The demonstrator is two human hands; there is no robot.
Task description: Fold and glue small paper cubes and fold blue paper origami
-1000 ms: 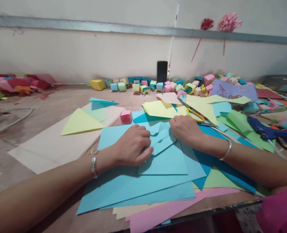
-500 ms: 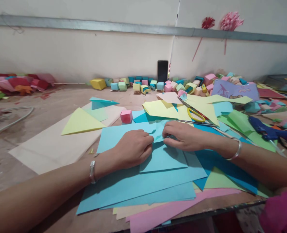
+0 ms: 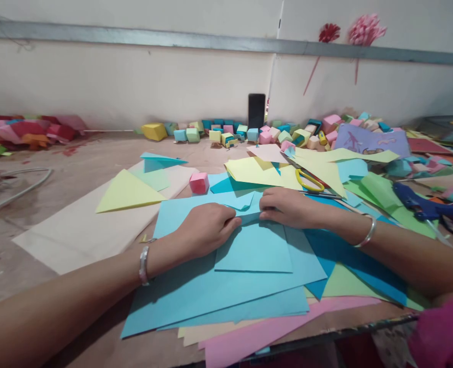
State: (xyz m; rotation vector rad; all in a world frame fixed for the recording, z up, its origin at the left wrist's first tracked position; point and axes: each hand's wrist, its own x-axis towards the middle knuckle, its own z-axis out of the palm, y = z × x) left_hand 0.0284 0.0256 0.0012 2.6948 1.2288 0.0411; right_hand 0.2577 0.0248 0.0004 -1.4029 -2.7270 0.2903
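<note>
A folded sheet of light blue paper (image 3: 255,248) lies in front of me, its upper edge creased and partly turned over. At the left end of that fold, my left hand (image 3: 211,230) is closed, thumb and fingers pinching the paper. My right hand (image 3: 287,207) grips the fold's right end between thumb and curled fingers. A small flap stands up between the two hands. Underneath lie larger light blue sheets (image 3: 172,306). Just beyond my left hand sits a small pink paper cube (image 3: 199,183).
Yellow-handled scissors (image 3: 309,181) lie beyond my right hand, and a blue glue gun (image 3: 421,204) lies at the right. A phone (image 3: 256,111) leans on the wall behind several paper cubes (image 3: 193,135). A yellow folded paper (image 3: 128,193) rests at the left.
The folded paper has turned slightly and its lower edge now lies more level. My right hand has shifted slightly up, and the fold between the hands looks straighter.
</note>
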